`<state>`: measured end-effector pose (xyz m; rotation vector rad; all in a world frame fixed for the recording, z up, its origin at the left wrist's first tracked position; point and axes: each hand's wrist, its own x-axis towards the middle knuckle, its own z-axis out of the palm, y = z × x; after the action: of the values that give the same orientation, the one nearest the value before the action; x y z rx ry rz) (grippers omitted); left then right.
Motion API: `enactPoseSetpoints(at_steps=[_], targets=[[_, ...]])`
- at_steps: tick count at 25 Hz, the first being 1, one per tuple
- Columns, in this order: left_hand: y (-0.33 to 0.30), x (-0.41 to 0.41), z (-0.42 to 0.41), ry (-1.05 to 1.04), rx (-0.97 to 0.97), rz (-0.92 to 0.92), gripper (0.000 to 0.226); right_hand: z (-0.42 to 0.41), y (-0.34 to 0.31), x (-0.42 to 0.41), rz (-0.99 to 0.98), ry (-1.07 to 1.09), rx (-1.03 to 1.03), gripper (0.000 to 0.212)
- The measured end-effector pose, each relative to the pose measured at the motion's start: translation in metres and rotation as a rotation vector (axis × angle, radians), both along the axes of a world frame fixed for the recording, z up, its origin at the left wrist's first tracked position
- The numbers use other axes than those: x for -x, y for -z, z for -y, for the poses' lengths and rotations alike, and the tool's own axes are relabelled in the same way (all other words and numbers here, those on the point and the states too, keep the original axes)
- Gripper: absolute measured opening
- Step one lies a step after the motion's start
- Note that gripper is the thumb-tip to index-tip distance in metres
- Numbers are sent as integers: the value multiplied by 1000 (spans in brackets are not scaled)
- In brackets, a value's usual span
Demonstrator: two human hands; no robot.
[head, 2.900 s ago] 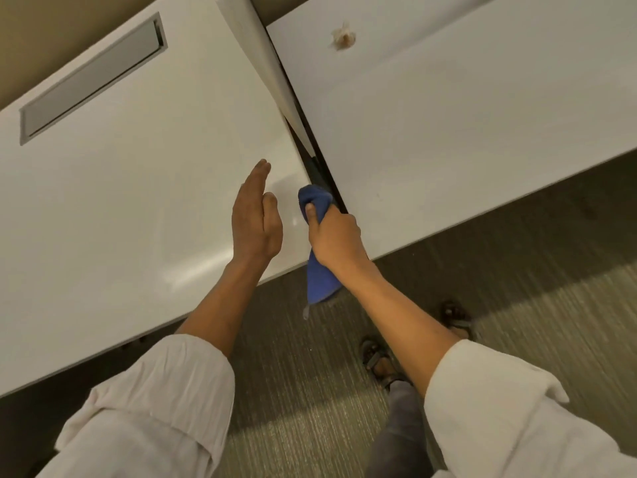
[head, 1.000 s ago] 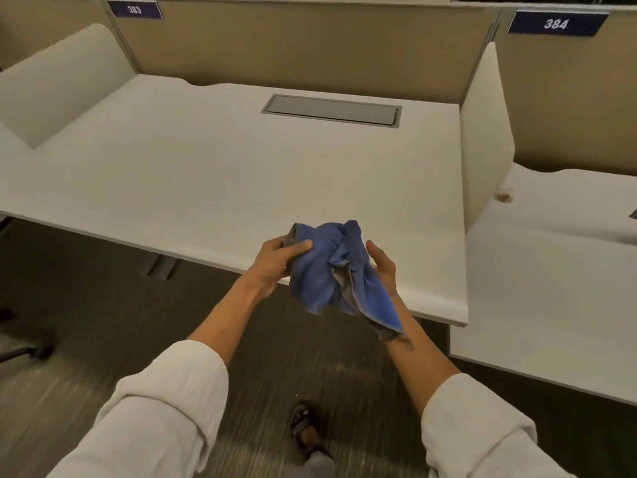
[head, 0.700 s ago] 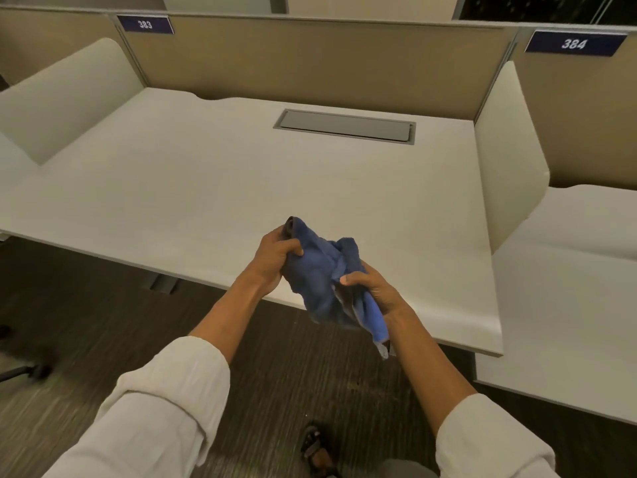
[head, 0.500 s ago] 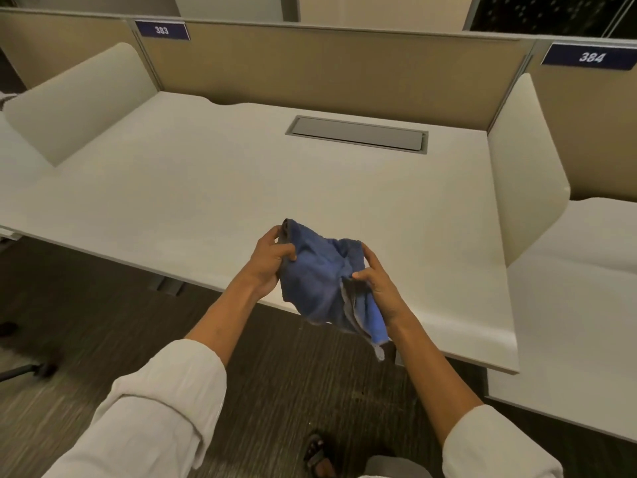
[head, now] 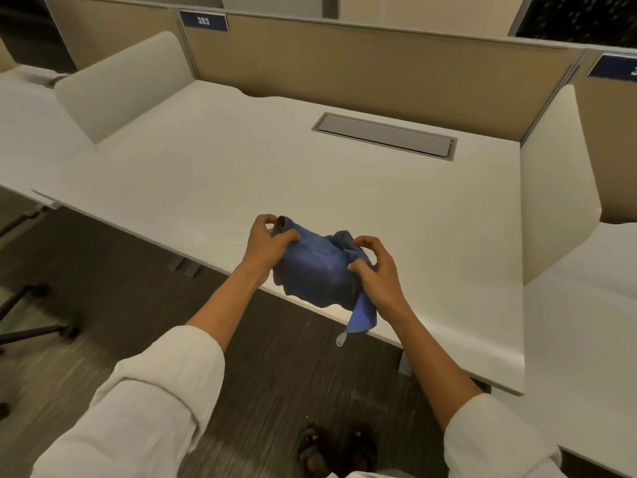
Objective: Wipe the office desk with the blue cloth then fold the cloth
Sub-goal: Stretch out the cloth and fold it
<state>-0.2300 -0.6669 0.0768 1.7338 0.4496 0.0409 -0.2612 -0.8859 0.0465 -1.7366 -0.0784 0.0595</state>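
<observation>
Bare desk (head: 241,174) beyond bunched cloth (head: 317,267)

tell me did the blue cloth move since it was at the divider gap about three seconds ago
Yes. The blue cloth has left the gap by the divider panel and is now bunched in both hands at the desk front edge.

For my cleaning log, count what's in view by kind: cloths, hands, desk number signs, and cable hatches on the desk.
Blue cloth: 1
Hands: 2, left hand and right hand
Number signs: 2, 383 sign and cut-off sign
Cable hatch: 1
Total: 6
</observation>
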Motion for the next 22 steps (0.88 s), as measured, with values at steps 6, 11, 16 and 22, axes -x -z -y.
enactPoseSetpoints(at_steps=[6, 11, 16, 22], targets=[[-5, 5, 19, -114, -164, 122, 35, 9, -10, -7, 44, 100, -40, 25], [-6, 7, 23, -128, -290, 202, 29, 22, -14, -10, 7, 108, -9, 19], [-3, 3, 24, -215, -159, 104, 16, 40, -25, -13, 79, 54, 135, 19], [-11, 5, 12, -328, 110, 98, 8, 72, -50, -20, 192, 164, 203, 18]])
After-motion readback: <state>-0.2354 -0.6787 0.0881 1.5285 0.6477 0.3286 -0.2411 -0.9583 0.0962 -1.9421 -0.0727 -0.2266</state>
